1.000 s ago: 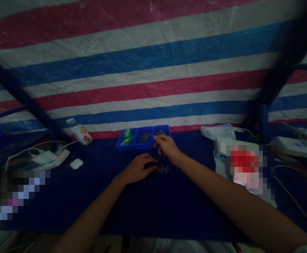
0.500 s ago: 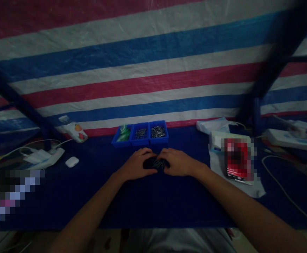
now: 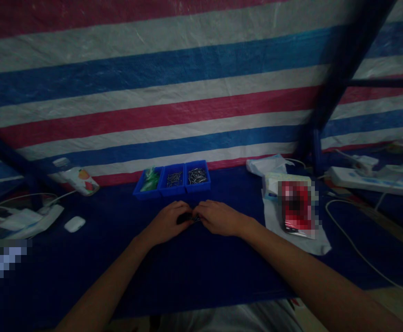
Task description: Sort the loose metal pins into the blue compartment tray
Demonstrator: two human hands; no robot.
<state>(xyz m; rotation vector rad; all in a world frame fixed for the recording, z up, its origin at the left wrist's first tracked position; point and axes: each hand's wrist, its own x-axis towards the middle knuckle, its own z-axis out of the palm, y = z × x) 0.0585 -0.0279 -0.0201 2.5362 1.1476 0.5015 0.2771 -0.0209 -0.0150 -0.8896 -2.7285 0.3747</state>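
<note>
My left hand (image 3: pixel 169 222) is closed around a small dark object (image 3: pixel 184 217) just in front of the blue bins. Beside it, my right hand (image 3: pixel 218 217) has its fingers pinched together at the object's right end, where something thin and metallic shows; what exactly they grip is too small to tell. Behind the hands stand three blue bins in a row: one with green plastic (image 3: pixel 150 179), one with small metal pieces (image 3: pixel 174 179), and one with larger shiny metal pieces (image 3: pixel 197 175).
On the left of the blue table (image 3: pixel 187 276) are a bottle (image 3: pixel 84 180), a white case (image 3: pixel 74 224) and a power strip (image 3: pixel 45 221). A red packet (image 3: pixel 298 207) lies on white paper at right, near a second power strip (image 3: pixel 370 180) and cable.
The view has shifted, so most things sit further left. My hands have come closer together, and their fingers now cover more of the dark object.
</note>
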